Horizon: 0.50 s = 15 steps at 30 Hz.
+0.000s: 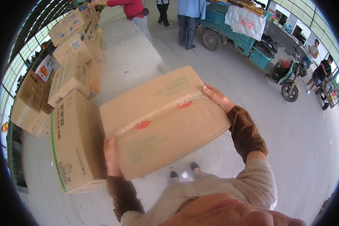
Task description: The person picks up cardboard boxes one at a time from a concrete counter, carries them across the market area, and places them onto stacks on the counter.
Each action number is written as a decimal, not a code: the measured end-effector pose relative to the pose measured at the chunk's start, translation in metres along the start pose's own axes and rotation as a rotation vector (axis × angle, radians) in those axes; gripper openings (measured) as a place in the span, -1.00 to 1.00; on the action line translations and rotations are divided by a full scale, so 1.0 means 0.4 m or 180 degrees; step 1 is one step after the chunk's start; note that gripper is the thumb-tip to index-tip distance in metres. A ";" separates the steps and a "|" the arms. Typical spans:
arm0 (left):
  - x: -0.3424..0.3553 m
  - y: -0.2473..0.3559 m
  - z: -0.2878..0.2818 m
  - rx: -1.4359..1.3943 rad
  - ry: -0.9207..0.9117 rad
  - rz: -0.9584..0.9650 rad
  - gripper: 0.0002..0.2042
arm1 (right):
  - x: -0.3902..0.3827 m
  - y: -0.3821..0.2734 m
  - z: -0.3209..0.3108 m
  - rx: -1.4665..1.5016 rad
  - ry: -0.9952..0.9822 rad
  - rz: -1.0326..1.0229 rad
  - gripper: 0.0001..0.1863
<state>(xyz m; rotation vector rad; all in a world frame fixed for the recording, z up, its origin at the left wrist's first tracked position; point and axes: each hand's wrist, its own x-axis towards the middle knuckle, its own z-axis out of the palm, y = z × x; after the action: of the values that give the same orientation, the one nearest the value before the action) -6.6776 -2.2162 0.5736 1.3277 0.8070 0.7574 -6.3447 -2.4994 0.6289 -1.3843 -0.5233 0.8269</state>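
The grey floor (pixel 309 150) is the biggest thing, spreading all around the person. On it stands a long pale slab (pixel 133 52), and near the top is a blue-green cart (pixel 229 28) with a white bag (pixel 246 23) on its side. Someone in a blue shirt (pixel 190 9) stands beside the cart, and someone in a red top (pixel 133 7) is at the far boxes. Brown boxes (pixel 73 49) sit in a row on the left. The closest one is a tall box (pixel 77 143) with a green stripe. Just beside it, the brown box (pixel 165 124) is up in front of the person's body, tilted, between two hands. The left hand (pixel 112 155) grips its left end, and the right hand (pixel 217 96) grips its right end. Dark shoes (pixel 195 166) show below. Shiny tape (pixel 158 113) runs across the box's top, with two small red marks (pixel 142 124) along it.
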 end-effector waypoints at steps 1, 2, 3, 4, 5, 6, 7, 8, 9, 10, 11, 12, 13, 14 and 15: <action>0.006 -0.004 0.014 0.0074 -0.0126 -0.0109 -0.50 | -0.045 0.007 -0.016 0.0011 0.0202 -0.0015 -0.39; -0.010 0.015 0.025 0.0088 -0.0256 -0.0107 -0.50 | -0.080 0.005 -0.017 0.0036 0.0336 -0.0056 -0.39; -0.037 0.040 0.042 -0.0058 -0.0291 -0.0186 -0.52 | -0.121 0.002 -0.024 0.0065 0.0467 -0.0098 -0.38; -0.039 0.039 0.090 -0.0232 -0.0413 -0.0304 -0.53 | -0.174 0.004 -0.053 0.0058 0.0684 -0.0122 -0.38; -0.060 0.053 0.133 -0.0217 -0.0548 -0.0315 -0.53 | -0.222 -0.001 -0.070 0.0008 0.0824 -0.0111 -0.38; -0.092 0.068 0.176 -0.0231 -0.0663 -0.0324 -0.55 | -0.270 -0.002 -0.087 -0.0038 0.0947 -0.0099 -0.37; -0.119 0.073 0.209 -0.0238 -0.0754 -0.0336 -0.57 | -0.311 0.007 -0.107 -0.0011 0.1041 -0.0112 -0.37; -0.137 0.067 0.240 -0.0214 -0.0839 -0.0340 -0.57 | -0.355 0.015 -0.132 0.0108 0.1117 -0.0158 -0.37; -0.154 0.056 0.271 -0.0212 -0.0923 -0.0332 -0.59 | -0.399 0.025 -0.159 0.0226 0.1183 -0.0206 -0.37; -0.184 0.042 0.300 -0.0221 -0.0984 -0.0344 -0.61 | -0.449 0.040 -0.190 0.0237 0.1240 -0.0196 -0.37; -0.209 0.035 0.333 -0.0208 -0.1031 -0.0366 -0.61 | -0.499 0.061 -0.225 0.0244 0.1315 -0.0220 -0.38; -0.229 0.033 0.372 -0.0144 -0.1253 -0.0313 -0.61 | -0.549 0.084 -0.263 0.0250 0.1385 -0.0243 -0.39; -0.265 0.028 0.413 -0.0094 -0.1438 -0.0256 -0.62 | -0.599 0.120 -0.307 0.0248 0.1393 -0.0228 -0.39; -0.296 0.027 0.462 -0.0091 -0.1455 -0.0256 -0.62 | -0.645 0.163 -0.352 0.0443 0.1603 -0.0324 -0.41; -0.327 0.026 0.514 -0.0032 -0.1614 -0.0285 -0.62 | -0.698 0.195 -0.396 0.0640 0.1814 -0.0423 -0.43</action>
<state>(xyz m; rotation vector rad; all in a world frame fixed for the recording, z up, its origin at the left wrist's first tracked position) -6.5717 -2.4334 0.6066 1.3839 0.4503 0.3274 -6.4156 -2.8164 0.5694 -1.3075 -0.0836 0.3376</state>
